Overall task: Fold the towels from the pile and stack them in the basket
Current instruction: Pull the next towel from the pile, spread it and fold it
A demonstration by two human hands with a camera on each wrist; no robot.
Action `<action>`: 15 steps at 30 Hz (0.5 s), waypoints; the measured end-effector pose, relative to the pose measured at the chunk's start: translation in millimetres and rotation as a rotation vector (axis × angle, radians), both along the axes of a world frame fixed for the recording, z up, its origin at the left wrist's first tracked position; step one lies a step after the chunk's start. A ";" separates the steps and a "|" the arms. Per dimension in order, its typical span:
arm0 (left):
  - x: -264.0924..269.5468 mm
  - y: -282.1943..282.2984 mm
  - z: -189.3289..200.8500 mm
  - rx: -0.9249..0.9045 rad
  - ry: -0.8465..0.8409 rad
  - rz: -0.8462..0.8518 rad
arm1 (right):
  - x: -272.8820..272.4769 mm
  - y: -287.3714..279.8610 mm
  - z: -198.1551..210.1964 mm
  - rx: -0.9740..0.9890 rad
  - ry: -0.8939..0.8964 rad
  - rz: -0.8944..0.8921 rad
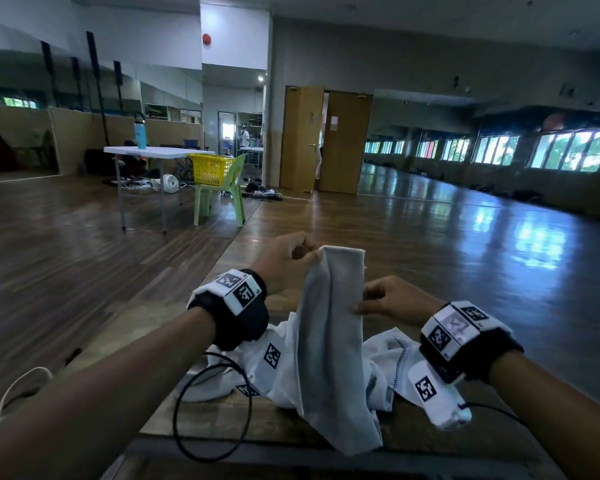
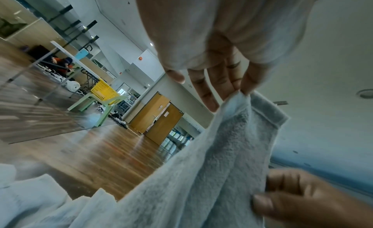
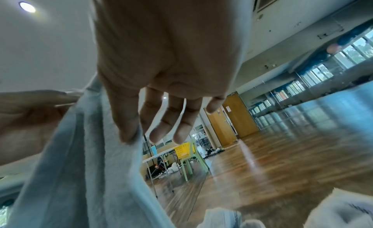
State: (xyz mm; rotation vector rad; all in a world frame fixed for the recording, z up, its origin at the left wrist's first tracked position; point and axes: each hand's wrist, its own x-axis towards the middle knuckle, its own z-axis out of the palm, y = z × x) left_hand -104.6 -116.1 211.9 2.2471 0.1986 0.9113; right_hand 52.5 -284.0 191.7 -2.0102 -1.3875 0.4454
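The person holds a grey towel [image 1: 329,327] up in front of them, above a wooden table [image 1: 222,420]. The left hand [image 1: 284,268] pinches the towel's top left corner between thumb and fingertips; in the left wrist view the thumb and one finger meet on the hem while the other fingers [image 2: 206,94] extend loosely. The right hand [image 1: 392,299] grips the towel's right edge lower down, thumb and forefinger closed on the cloth, and in the right wrist view the remaining fingers [image 3: 163,124] hang straight and free of it. The towel hangs in a long vertical fold, its lower end draping over the near edge of the table. Behind and beneath it lies a pile of white towels [image 1: 281,368], crumpled, spreading left and right of the grey one on the table.

Far off to the left, a yellow basket [image 1: 210,169] sits on the seat of a green chair [image 1: 222,195], just beside a white folding table [image 1: 153,152] that carries a blue bottle [image 1: 141,133]. A black cable [image 1: 212,410] loops across the near left part of the wooden table.
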 end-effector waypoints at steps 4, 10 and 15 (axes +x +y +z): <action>-15.3 10.9 -3.8 -0.055 0.040 0.041 | -5.8 4.7 -22.3 0.060 0.077 0.021; -38.7 33.2 -20.4 -0.078 0.267 0.561 | -18.1 20.1 -10.2 0.274 0.049 -0.090; -48.1 9.6 -23.0 0.059 0.244 0.293 | -30.7 34.5 5.9 0.360 -0.115 -0.062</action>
